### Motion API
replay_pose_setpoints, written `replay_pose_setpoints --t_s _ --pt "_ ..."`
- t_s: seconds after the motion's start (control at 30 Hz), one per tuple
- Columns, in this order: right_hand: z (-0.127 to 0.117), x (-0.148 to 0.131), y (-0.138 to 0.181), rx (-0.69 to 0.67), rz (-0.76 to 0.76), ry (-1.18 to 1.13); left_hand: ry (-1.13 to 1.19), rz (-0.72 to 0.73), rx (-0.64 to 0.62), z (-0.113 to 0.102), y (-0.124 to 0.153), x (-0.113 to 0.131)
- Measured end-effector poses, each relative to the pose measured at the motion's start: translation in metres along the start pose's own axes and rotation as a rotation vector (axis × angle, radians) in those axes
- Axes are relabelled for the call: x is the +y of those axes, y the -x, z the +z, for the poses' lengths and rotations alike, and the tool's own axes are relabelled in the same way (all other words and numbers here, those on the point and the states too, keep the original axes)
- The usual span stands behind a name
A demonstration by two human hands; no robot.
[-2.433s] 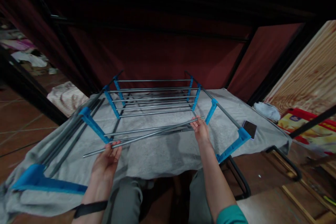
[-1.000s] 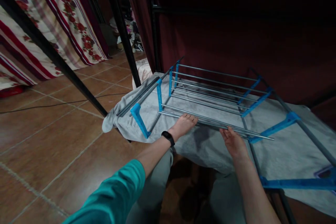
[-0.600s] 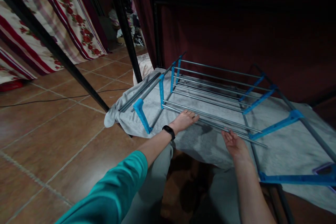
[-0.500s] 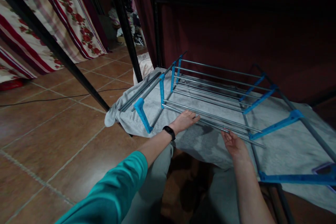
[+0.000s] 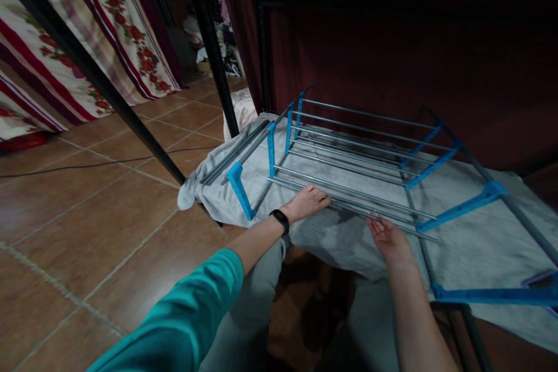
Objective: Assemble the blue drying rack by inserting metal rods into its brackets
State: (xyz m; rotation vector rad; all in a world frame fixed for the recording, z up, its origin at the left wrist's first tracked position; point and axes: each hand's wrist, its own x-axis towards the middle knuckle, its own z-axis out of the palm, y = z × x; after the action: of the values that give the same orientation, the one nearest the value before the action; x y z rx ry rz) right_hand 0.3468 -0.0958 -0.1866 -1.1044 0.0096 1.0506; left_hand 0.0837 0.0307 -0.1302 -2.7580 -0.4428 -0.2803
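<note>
A bundle of thin metal rods (image 5: 349, 199) lies slantwise over the near part of a grey cloth (image 5: 471, 244). My left hand (image 5: 305, 202), with a black band on its wrist, is laid over the rods near their left end, fingers closed on them. My right hand (image 5: 387, 235) is palm up further right, fingers curled under the same rods. Behind them stands a partly built rack (image 5: 361, 145) of grey bars and blue plastic brackets (image 5: 239, 186). My knees show below the cloth's edge.
Several longer grey tubes (image 5: 235, 151) lie at the cloth's left edge. A phone (image 5: 540, 279) sits at the far right by a blue bracket. A black slanted post (image 5: 108, 93), a floral curtain (image 5: 56, 17) and a cable (image 5: 87, 164) on the tiled floor are to the left.
The view swung left from the rack's front. My hands shifted the rods slightly nearer and lower; the left hand stays on top, the right hand slid a little left under them.
</note>
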Motion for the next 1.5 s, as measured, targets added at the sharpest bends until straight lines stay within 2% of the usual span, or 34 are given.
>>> replay_pose_setpoints --t_s 0.3,0.5,0.7,0.83,1.0,1.5 --pt "-0.001 -0.003 -0.001 0.042 0.020 -0.018 -0.018 -0.038 0.037 0.003 -0.002 0.005" --pt "-0.001 -0.005 -0.003 0.069 -0.011 -0.034 0.066 -0.048 0.013 0.007 -0.007 0.006" --pt "0.002 -0.004 -0.006 0.058 -0.031 -0.051 0.047 -0.059 0.008 0.001 -0.009 0.006" --pt "0.008 -0.002 0.002 0.002 -0.094 -0.060 0.089 -0.103 0.033 0.001 -0.009 0.003" --pt "0.017 -0.002 0.006 -0.062 -0.203 -0.135 0.226 -0.204 0.086 0.013 -0.008 -0.008" --pt "0.022 -0.020 0.000 0.002 -0.448 -0.231 0.295 -0.251 0.139 0.023 -0.004 -0.021"
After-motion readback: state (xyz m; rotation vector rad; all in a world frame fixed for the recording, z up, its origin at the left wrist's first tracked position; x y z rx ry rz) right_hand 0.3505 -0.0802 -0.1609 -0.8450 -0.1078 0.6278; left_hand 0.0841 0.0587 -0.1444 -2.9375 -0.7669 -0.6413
